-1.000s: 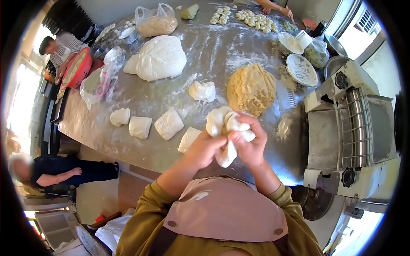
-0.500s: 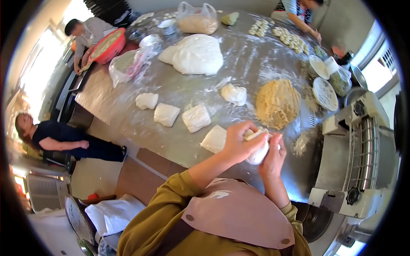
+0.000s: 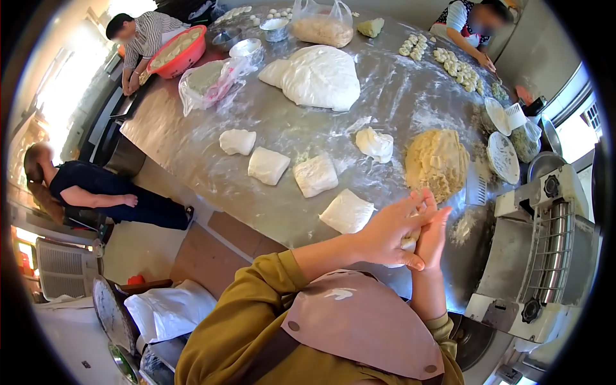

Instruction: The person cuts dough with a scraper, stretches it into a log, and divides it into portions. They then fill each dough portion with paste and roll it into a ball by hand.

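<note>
My left hand [image 3: 391, 234] and my right hand [image 3: 432, 239] press together around a piece of white dough [image 3: 409, 242], of which only a small part shows between them. Just left of them on the metal table lies a square dough piece [image 3: 347, 212]. Farther left are more pieces: one [image 3: 316, 176], another [image 3: 269, 165] and a rounder one [image 3: 237, 142]. A crumpled white lump [image 3: 375, 145] rests above, beside a big yellowish mound [image 3: 437, 163]. Behind them sits a large white dough mass [image 3: 321, 77].
A roller machine [image 3: 545, 250] stands at the right edge of the table [image 3: 212, 173]. Near it are a scraper [image 3: 476, 185] and a plate [image 3: 503, 158]. A person [image 3: 154, 38] works by a red basin [image 3: 178, 52], another [image 3: 465, 29] at the far side; a third [image 3: 96, 192] stands left.
The view has swung, so the table's contents sit farther right. My hands have closed around the dough, which was twisted and largely visible before; their fingers are now straighter.
</note>
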Available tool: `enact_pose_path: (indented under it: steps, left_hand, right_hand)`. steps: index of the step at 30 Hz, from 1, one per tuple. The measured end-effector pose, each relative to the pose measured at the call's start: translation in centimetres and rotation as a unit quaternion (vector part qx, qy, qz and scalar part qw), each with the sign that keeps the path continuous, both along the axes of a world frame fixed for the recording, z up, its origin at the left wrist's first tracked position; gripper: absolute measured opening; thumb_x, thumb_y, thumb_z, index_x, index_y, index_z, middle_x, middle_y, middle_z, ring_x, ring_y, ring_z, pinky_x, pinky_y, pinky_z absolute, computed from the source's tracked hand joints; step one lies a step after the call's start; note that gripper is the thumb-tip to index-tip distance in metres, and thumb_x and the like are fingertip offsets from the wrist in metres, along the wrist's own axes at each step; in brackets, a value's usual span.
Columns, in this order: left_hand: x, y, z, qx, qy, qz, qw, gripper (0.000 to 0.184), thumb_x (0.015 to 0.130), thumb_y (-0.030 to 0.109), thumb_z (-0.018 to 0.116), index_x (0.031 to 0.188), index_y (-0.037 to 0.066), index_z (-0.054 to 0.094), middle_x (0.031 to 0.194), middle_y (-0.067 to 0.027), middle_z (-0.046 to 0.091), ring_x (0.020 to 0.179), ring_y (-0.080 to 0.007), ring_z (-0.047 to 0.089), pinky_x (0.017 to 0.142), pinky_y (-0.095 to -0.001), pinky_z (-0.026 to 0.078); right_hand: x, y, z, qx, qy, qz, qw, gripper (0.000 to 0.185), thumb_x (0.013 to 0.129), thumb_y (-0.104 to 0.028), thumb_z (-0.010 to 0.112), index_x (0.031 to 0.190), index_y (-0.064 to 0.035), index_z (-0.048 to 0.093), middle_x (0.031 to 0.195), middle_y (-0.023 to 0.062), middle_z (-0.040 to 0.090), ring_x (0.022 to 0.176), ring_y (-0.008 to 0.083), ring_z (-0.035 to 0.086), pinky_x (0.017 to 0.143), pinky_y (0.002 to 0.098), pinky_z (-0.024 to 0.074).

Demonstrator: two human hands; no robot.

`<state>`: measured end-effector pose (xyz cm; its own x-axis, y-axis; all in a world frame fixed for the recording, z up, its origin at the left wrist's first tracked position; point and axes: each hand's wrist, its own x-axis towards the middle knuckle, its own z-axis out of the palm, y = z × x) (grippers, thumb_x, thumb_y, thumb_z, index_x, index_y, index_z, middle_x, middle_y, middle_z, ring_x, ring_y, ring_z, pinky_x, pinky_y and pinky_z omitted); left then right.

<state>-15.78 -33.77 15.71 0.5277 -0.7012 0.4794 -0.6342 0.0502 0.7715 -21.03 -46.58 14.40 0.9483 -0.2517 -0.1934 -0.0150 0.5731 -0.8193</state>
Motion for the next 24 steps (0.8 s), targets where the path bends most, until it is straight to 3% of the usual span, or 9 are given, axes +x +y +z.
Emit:
enact_pose_path:
  steps: [2, 3, 6, 7, 12, 15, 17, 21, 24]
  left_hand:
    - [0.0, 0.5, -1.5, -0.032, 0.002, 0.008, 0.999, 0.079, 0.072, 0.041, 0.082, 0.138, 0.009, 0.051, 0.126, -0.0206, 0.053, 0.113, -0.0352, 0.054, 0.094, -0.0416, 0.043]
    - [-0.3, 0.8, -0.5, -0.108, 0.029, 0.065, 0.992, 0.047, 0.076, 0.026, 0.080, 0.116, 0.006, 0.065, 0.104, -0.0155, 0.065, 0.097, -0.0310, 0.063, 0.083, -0.0386, 0.049]
    - [0.5, 1.8, -2.5, -0.100, 0.084, 0.185, 0.974, 0.024, 0.078, 0.019, 0.077, 0.094, 0.003, 0.069, 0.088, -0.0139, 0.067, 0.082, -0.0297, 0.065, 0.071, -0.0366, 0.051]
    - [1.7, 1.8, -2.6, -0.159, 0.084, 0.226, 0.957, 0.017, 0.085, 0.015, 0.069, 0.075, 0.003, 0.063, 0.069, -0.0060, 0.062, 0.061, -0.0184, 0.059, 0.056, -0.0305, 0.045]
    - [6.4, 4.2, -1.2, -0.259, 0.332, 0.291, 0.859, 0.038, 0.096, 0.022, 0.061, 0.062, 0.005, 0.054, 0.055, 0.0025, 0.049, 0.055, -0.0050, 0.043, 0.050, -0.0265, 0.036]
    - [9.4, 4.7, -2.3, -0.293, 0.369, 0.303, 0.829, 0.027, 0.097, 0.024, 0.061, 0.077, 0.006, 0.059, 0.070, 0.0035, 0.055, 0.064, -0.0041, 0.046, 0.057, -0.0228, 0.040]
    - [11.1, 5.2, -5.5, -0.244, 0.314, 0.277, 0.875, 0.026, 0.097, 0.028, 0.061, 0.111, 0.005, 0.061, 0.104, -0.0042, 0.062, 0.092, -0.0084, 0.054, 0.081, -0.0243, 0.046]
    - [14.0, 8.9, -4.9, -0.342, 0.395, 0.093, 0.848, 0.055, 0.097, 0.028, 0.059, 0.144, 0.004, 0.042, 0.144, -0.0120, 0.044, 0.127, -0.0165, 0.044, 0.106, -0.0317, 0.036]
    - [15.4, 9.6, -3.8, -0.221, 0.457, 0.150, 0.848, 0.048, 0.096, 0.026, 0.061, 0.136, 0.000, 0.051, 0.132, -0.0111, 0.054, 0.117, -0.0144, 0.051, 0.098, -0.0297, 0.041]
  right_hand:
    - [0.3, 0.7, 2.2, 0.096, 0.022, -0.020, 0.995, 0.086, 0.094, -0.071, 0.030, 0.150, -0.0066, 0.023, 0.149, 0.0202, 0.029, 0.134, 0.0335, 0.036, 0.110, 0.0452, 0.0320]
    - [0.6, 0.7, 2.8, 0.104, 0.024, -0.012, 0.994, 0.093, 0.090, -0.076, 0.030, 0.152, -0.0082, 0.019, 0.153, 0.0220, 0.023, 0.139, 0.0362, 0.029, 0.112, 0.0499, 0.0271]
    - [2.0, 1.6, 3.7, 0.136, -0.035, 0.016, 0.990, 0.090, 0.090, -0.074, 0.033, 0.151, -0.0088, 0.022, 0.154, 0.0195, 0.024, 0.140, 0.0342, 0.027, 0.113, 0.0500, 0.0251]
    - [2.6, 1.8, 3.6, 0.119, -0.048, 0.028, 0.991, 0.088, 0.091, -0.073, 0.034, 0.150, -0.0089, 0.024, 0.154, 0.0184, 0.024, 0.141, 0.0330, 0.026, 0.113, 0.0494, 0.0245]
    - [6.3, 2.9, 1.5, -0.078, 0.011, -0.055, 0.995, 0.076, 0.093, -0.068, 0.036, 0.145, -0.0125, 0.034, 0.152, 0.0106, 0.032, 0.142, 0.0284, 0.028, 0.113, 0.0482, 0.0246]
    - [7.6, 5.1, -1.6, 0.215, 0.048, 0.101, 0.970, 0.068, 0.095, -0.061, 0.042, 0.143, -0.0128, 0.037, 0.144, 0.0068, 0.044, 0.134, 0.0255, 0.041, 0.108, 0.0478, 0.0353]
    - [9.2, 7.4, -2.0, 0.172, 0.064, 0.063, 0.981, 0.063, 0.096, -0.056, 0.045, 0.142, -0.0123, 0.039, 0.139, 0.0080, 0.049, 0.128, 0.0275, 0.048, 0.102, 0.0491, 0.0416]
    - [12.8, 8.6, -0.7, -0.010, 0.074, 0.015, 0.997, 0.052, 0.095, -0.038, 0.060, 0.136, -0.0090, 0.044, 0.125, 0.0103, 0.058, 0.114, 0.0224, 0.057, 0.094, 0.0400, 0.0491]
    - [15.7, 10.3, 1.1, -0.260, 0.048, 0.017, 0.964, 0.045, 0.095, -0.030, 0.064, 0.130, -0.0050, 0.050, 0.115, 0.0103, 0.061, 0.105, 0.0169, 0.057, 0.092, 0.0312, 0.0462]
